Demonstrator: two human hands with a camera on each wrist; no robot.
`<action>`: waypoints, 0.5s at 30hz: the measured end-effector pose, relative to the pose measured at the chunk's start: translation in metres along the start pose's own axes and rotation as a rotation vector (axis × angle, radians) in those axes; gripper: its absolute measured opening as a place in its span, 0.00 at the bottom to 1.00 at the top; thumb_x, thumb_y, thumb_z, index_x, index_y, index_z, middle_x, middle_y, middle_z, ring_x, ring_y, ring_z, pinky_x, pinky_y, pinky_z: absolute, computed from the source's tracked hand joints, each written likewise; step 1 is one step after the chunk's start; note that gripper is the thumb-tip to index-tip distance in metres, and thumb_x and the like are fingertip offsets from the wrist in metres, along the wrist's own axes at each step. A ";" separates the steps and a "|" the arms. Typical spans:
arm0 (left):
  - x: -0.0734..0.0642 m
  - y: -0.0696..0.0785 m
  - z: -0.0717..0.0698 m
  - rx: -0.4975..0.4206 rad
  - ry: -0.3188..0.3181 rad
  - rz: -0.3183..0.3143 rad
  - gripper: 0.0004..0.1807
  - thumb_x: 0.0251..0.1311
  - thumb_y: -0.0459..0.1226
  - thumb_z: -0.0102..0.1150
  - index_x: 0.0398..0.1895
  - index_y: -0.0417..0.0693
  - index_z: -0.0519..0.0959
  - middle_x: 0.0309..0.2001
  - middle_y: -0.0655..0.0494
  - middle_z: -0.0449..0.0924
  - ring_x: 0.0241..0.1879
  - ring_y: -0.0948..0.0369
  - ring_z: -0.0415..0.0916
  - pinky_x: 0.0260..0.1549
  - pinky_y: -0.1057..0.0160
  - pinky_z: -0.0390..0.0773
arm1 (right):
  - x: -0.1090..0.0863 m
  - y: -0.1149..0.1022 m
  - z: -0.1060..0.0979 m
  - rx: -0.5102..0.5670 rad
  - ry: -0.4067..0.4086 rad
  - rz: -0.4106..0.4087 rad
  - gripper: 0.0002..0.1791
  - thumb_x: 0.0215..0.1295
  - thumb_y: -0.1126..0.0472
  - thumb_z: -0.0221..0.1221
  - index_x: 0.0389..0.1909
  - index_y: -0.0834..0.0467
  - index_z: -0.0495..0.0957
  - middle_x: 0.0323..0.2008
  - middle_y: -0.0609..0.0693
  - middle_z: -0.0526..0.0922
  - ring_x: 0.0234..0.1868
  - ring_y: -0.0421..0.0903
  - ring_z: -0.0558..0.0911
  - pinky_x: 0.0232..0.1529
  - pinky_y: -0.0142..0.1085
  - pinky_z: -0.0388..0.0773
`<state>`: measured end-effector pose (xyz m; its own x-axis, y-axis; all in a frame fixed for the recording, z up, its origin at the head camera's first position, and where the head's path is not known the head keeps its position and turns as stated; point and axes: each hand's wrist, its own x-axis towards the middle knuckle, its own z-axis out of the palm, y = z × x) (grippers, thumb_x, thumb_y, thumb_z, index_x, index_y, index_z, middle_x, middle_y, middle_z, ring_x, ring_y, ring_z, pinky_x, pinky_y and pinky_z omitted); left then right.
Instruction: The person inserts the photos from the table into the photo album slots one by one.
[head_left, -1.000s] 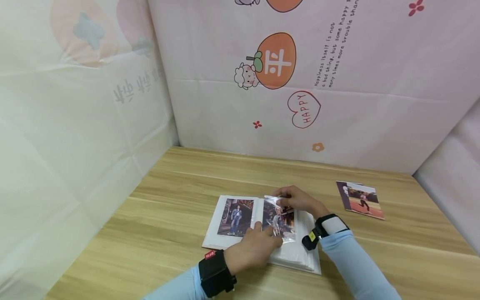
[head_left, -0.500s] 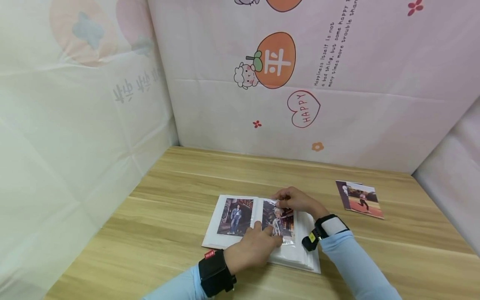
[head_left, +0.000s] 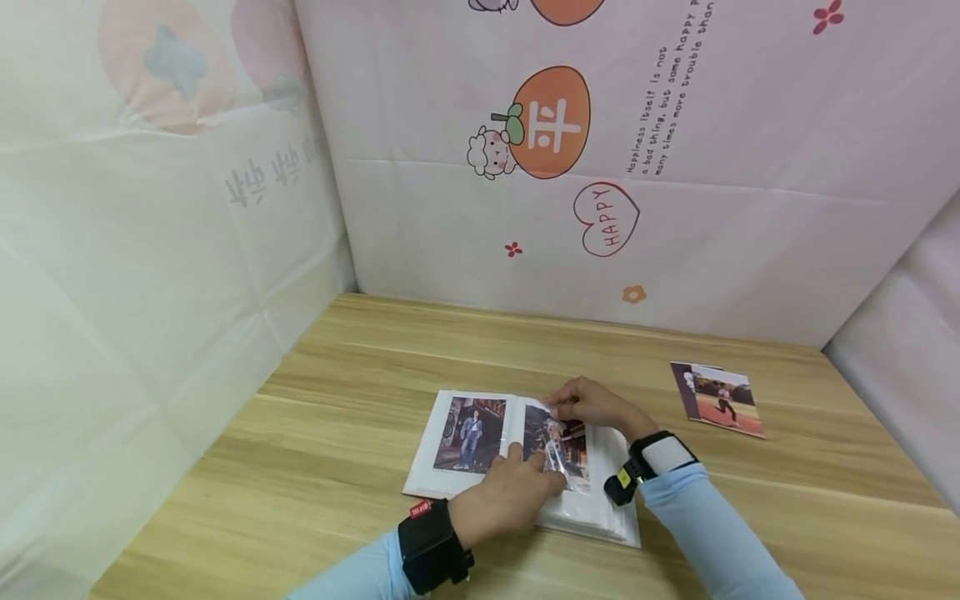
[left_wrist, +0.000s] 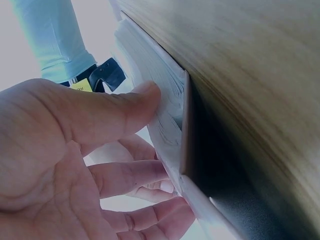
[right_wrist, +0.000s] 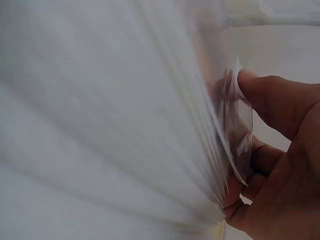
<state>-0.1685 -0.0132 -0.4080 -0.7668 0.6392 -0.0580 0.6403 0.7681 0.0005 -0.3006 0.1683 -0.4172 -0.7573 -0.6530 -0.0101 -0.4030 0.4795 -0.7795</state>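
A white photo album (head_left: 577, 512) lies spread on the table, a photo of a standing person (head_left: 470, 433) on its left page. Over the right page lies another photo (head_left: 576, 450), covered by shiny clear film. My right hand (head_left: 596, 406) pinches the top edge of that photo and film; in the right wrist view the thumb (right_wrist: 267, 92) presses the film, with other fingers behind it. My left hand (head_left: 504, 498) rests on the album's lower part, fingers spread over the photo's lower edge. In the left wrist view its thumb (left_wrist: 125, 107) touches the stacked page edges.
Two overlapping loose prints lie at the right of the wooden table (head_left: 337, 417), the upper one showing a runner (head_left: 726, 402). Patterned white cloth (head_left: 427, 225) hangs behind the table and along both sides.
My right hand has moved slightly down toward me, and the right-page photo's top edge has slid lower with it. The left hand stays in place.
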 end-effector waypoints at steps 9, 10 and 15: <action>0.000 0.000 0.002 -0.008 -0.005 -0.004 0.26 0.45 0.35 0.67 0.49 0.66 0.77 0.47 0.54 0.74 0.39 0.54 0.65 0.27 0.61 0.68 | -0.005 -0.015 0.000 -0.024 -0.004 -0.004 0.14 0.59 0.73 0.55 0.46 0.74 0.76 0.39 0.62 0.76 0.37 0.48 0.73 0.39 0.39 0.72; 0.000 0.000 0.003 -0.004 -0.003 -0.006 0.26 0.45 0.34 0.67 0.49 0.67 0.76 0.47 0.54 0.73 0.39 0.54 0.65 0.27 0.61 0.68 | -0.004 -0.010 0.001 -0.023 -0.002 -0.003 0.14 0.59 0.73 0.55 0.45 0.74 0.76 0.39 0.62 0.76 0.37 0.48 0.73 0.39 0.40 0.72; 0.000 0.001 0.004 0.014 -0.003 -0.009 0.29 0.43 0.34 0.68 0.51 0.69 0.75 0.46 0.55 0.73 0.39 0.54 0.65 0.26 0.62 0.68 | 0.004 0.015 0.004 -0.016 0.011 -0.004 0.14 0.59 0.72 0.57 0.46 0.71 0.77 0.39 0.60 0.76 0.36 0.47 0.72 0.36 0.40 0.72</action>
<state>-0.1678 -0.0122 -0.4120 -0.7721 0.6325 -0.0612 0.6343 0.7729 -0.0142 -0.3077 0.1706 -0.4310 -0.7613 -0.6484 0.0002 -0.4142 0.4861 -0.7695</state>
